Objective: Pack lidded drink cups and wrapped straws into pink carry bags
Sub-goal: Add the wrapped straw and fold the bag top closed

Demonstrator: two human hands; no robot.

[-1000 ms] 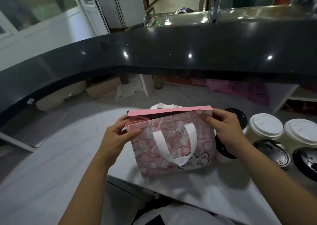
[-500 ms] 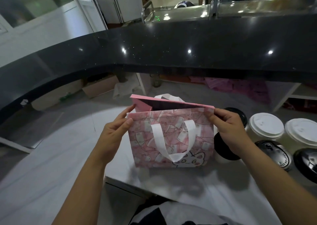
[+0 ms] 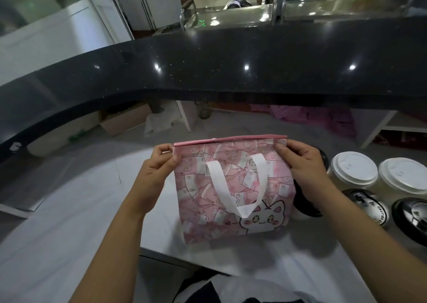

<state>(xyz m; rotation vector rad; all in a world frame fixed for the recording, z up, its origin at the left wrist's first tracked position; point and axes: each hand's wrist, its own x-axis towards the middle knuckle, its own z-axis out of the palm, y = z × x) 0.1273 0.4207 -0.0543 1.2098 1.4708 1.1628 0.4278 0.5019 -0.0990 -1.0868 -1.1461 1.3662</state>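
Note:
A pink carry bag [image 3: 233, 187] with a cat print and a white loop handle stands upright on the white work surface [image 3: 69, 222]. My left hand [image 3: 154, 171] pinches its top left corner and my right hand [image 3: 302, 164] pinches its top right corner. The bag's mouth looks pressed nearly flat. To the right stand lidded cups: two with white lids [image 3: 353, 170] [image 3: 403, 175], and black-lidded ones [image 3: 367, 204] [image 3: 413, 217]. Another black-lidded cup [image 3: 305, 203] is partly hidden behind the bag and my right hand. I see no wrapped straws.
A curved black counter [image 3: 208, 64] runs across above the work surface. Under it lie a cardboard box [image 3: 124, 120], a white plastic bag [image 3: 159, 120] and a stack of pink bags [image 3: 323, 120]. A steel sink with a tap [image 3: 277, 9] sits behind the counter.
The bag's mouth, which was pulled open half a second ago, is now closed nearly flat. Both hands stay on the top corners, which have come up level.

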